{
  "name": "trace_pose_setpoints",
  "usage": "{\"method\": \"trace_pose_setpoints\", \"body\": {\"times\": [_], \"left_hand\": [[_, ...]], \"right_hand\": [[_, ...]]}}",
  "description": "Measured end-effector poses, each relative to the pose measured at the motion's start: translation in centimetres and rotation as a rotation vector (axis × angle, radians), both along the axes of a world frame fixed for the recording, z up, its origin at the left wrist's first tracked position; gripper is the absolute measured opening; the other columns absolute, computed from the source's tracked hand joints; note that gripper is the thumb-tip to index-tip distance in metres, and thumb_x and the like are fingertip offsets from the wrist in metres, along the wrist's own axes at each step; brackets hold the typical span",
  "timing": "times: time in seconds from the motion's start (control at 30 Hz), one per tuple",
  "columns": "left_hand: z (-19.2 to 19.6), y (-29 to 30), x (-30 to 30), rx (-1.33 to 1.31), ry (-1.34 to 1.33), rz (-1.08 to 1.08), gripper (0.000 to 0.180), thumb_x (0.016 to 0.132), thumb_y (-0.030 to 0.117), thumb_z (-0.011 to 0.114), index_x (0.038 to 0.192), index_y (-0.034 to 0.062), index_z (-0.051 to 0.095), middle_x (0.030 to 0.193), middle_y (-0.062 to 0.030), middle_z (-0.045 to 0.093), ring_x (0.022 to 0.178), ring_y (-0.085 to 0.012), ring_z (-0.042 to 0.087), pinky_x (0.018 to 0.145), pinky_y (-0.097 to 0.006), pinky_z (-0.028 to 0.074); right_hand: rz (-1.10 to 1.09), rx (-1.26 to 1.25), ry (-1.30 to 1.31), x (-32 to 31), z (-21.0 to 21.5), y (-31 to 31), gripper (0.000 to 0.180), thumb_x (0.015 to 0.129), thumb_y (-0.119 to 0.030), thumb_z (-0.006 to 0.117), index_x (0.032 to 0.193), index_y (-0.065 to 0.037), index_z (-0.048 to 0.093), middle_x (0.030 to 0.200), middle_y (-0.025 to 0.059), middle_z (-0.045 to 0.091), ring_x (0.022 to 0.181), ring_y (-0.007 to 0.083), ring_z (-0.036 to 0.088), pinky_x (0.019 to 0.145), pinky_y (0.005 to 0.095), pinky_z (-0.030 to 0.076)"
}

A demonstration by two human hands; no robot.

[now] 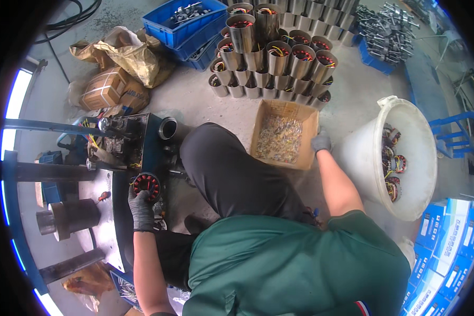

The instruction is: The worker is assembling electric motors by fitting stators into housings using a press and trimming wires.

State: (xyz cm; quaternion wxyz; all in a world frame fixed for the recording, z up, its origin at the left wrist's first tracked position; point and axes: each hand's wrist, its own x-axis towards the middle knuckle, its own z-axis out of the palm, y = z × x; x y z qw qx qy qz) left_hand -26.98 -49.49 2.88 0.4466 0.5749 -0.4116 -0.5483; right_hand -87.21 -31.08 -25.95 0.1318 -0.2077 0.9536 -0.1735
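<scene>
A dark gray glove covers my left hand [141, 209], which is closed on a motor stator [151, 185]. The stator is a ring with red insulation and dark windings around its opening, held beside the metal press bed. Over to the right, my gloved right hand [321, 141] is closed at the right wall of an open cardboard box [259, 125]. The fingertips there are partly hidden. Many small pale and brownish pieces [280, 138] cover the box's bottom. A metal cylinder [168, 128] lies on its side past my left hand, near my knee.
Stacked metal cylinders [263, 79], several with wound stators inside, stand ahead. A white bucket [347, 152] holding stators is tilted at right. The press with thick columns [71, 218] is at left. Blue crates [166, 34], sacks [134, 58] and blue cartons [453, 231] lie around.
</scene>
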Motion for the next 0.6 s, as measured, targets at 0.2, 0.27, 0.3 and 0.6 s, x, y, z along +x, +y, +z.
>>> {"method": "trace_pose_setpoints", "body": {"times": [0.2,0.27,0.3,0.6], "left_hand": [[6.9,0.5,-7.4,-0.210,-0.138,-0.288,0.071,0.076,-0.016,0.056,0.143,0.0022,0.041,0.117,-0.0170,0.063,0.098,-0.0266,0.071,0.081,-0.037,0.061],[9.5,0.2,-8.0,-0.432,-0.456,-0.395,0.072,0.078,-0.012,0.058,0.146,0.0024,0.041,0.124,-0.0154,0.060,0.110,-0.0222,0.065,0.094,-0.032,0.054],[10.5,-0.2,-8.7,-0.447,-0.438,-0.443,0.071,0.077,-0.011,0.055,0.146,0.0015,0.042,0.123,-0.0155,0.061,0.110,-0.0191,0.064,0.095,-0.030,0.052],[9.1,-3.7,-4.5,-0.247,-0.765,-0.420,0.071,0.075,-0.010,0.057,0.143,0.0069,0.046,0.123,-0.0144,0.063,0.110,-0.0197,0.063,0.094,-0.030,0.052]], "right_hand": [[0.039,-0.372,0.229,-7.0,-3.3,-1.3,0.023,0.089,-0.003,0.053,0.109,-0.004,0.066,0.098,0.0129,0.073,0.094,0.0228,0.071,0.083,0.0385,0.055],[0.015,-0.757,0.207,-5.0,1.4,-4.4,0.035,0.087,0.006,0.052,0.119,0.001,0.064,0.106,0.0126,0.071,0.099,0.0199,0.070,0.090,0.0356,0.054],[0.083,-0.868,0.072,-5.0,3.7,-5.7,0.042,0.084,0.011,0.047,0.122,0.002,0.062,0.113,0.0132,0.069,0.105,0.0215,0.068,0.094,0.0357,0.054],[1.443,-0.545,0.138,12.1,35.6,-23.9,0.038,0.081,0.005,0.050,0.115,-0.002,0.066,0.111,0.0163,0.069,0.103,0.0297,0.068,0.088,0.0368,0.054]]}}
